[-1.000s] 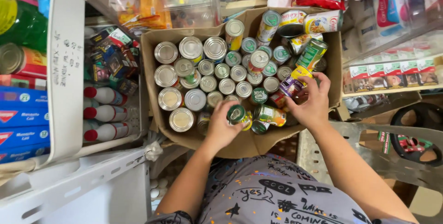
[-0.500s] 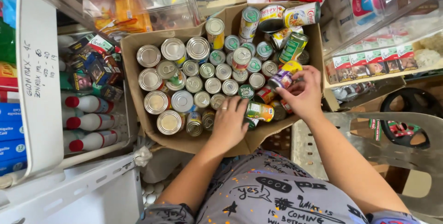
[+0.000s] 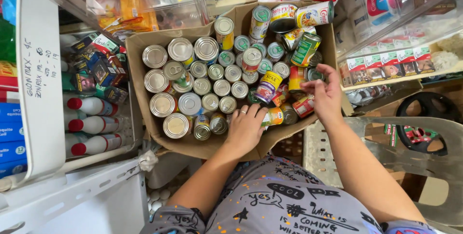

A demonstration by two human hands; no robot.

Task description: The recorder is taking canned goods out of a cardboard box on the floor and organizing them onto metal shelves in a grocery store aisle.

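Lying under left hand's point(image 3: 247, 127) grip: yellow-labelled can point(image 3: 274, 116).

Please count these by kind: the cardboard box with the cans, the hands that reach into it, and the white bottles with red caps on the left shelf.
cardboard box: 1
Hands, left hand and right hand: 2
white bottles with red caps: 3
Total: 6

Bright, even daylight as we see it, soft shadows between the cans point(image 3: 212, 87), glints on their metal lids, glare on the clear bin point(image 3: 144, 2), wide-angle bending at edges, focus sharp.
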